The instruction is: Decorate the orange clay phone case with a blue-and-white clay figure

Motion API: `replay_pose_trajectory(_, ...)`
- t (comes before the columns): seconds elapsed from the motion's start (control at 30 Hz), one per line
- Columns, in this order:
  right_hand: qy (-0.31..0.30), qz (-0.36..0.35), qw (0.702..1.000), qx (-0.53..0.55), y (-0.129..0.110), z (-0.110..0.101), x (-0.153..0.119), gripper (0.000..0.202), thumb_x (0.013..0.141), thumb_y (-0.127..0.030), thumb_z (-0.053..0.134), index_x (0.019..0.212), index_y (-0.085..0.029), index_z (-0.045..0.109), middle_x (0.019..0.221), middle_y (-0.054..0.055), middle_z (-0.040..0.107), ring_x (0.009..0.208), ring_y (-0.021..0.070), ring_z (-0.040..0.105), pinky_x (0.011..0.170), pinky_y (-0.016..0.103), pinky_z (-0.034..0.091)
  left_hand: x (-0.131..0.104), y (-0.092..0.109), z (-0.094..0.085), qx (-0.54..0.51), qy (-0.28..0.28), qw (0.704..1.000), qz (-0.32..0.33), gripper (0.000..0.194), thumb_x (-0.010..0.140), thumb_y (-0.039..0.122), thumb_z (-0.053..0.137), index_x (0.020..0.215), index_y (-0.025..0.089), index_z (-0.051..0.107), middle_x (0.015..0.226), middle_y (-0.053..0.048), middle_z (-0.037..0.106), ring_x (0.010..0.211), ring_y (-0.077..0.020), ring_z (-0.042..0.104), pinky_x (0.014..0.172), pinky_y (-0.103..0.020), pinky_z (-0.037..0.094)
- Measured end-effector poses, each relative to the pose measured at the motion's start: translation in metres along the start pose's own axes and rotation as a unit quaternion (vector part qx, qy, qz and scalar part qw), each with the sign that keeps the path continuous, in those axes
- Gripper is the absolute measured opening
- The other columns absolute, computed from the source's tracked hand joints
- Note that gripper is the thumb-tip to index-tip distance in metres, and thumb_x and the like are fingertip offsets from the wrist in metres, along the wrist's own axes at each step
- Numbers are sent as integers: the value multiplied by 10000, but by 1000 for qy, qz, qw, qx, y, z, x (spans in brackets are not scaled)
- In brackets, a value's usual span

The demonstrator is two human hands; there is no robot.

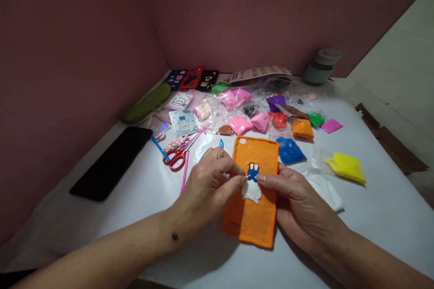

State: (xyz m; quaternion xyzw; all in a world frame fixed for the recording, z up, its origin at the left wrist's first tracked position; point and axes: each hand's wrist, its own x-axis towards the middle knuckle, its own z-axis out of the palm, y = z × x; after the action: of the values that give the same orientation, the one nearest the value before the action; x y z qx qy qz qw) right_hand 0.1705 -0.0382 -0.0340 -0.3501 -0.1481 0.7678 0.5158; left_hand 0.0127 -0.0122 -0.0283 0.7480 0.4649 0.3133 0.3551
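Note:
An orange clay-covered phone case (257, 226) is held tilted above the table, a camera hole in its upper left corner. On its face sits a small clay figure (251, 191) with a white lower part, a blue middle and two white pieces edged in brown. My right hand (298, 198) grips the case by its right edge, the thumb resting beside the blue part. My left hand (217, 174) has thumb and forefinger pinched together at the left of the blue part. Whatever lies between those fingertips is too small to make out.
Red-handled scissors (176, 159) and a black phone (111, 162) lie to the left. Behind the case spread several bags of coloured clay, including blue (290, 150) and yellow (346, 167). A lidded jar (320, 67) stands back right; decorated cases (191, 78) lie by the pink wall.

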Motion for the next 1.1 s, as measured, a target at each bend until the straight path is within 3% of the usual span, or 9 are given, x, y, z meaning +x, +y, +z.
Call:
replay_pose_trajectory(0.27, -3, -3, 1000, -10, 2, -1, -1, 428, 745, -75, 647, 1129, -264, 652, 985, 14, 745, 1000, 259, 659, 871, 400, 518, -2, 1, -2, 1, 3, 1000, 0, 141, 816, 93, 600, 708, 167, 653, 737, -5, 517, 784, -169, 492, 686, -300, 381)
replay_pose_trajectory(0.73, -4, -13, 1000, -27, 1, -1, -2, 319, 753, -98, 648, 1024, -262, 686, 960, 13, 745, 809, 209, 681, 780, 359, 523, -2, 3, 0, -1, 11, 1000, 8, 131, 812, 100, 592, 714, 164, 652, 741, -7, 525, 779, -166, 500, 681, -297, 391)
replay_pose_trajectory(1.1, -10, -14, 1000, -18, 3, -1, -2, 445, 745, -91, 658, 1139, -299, 651, 978, 7, 743, 883, 229, 682, 800, 373, 523, -3, 5, 1, 4, 18, 1000, 11, 164, 803, 87, 567, 672, 167, 623, 718, -1, 511, 742, -156, 491, 657, -293, 380)
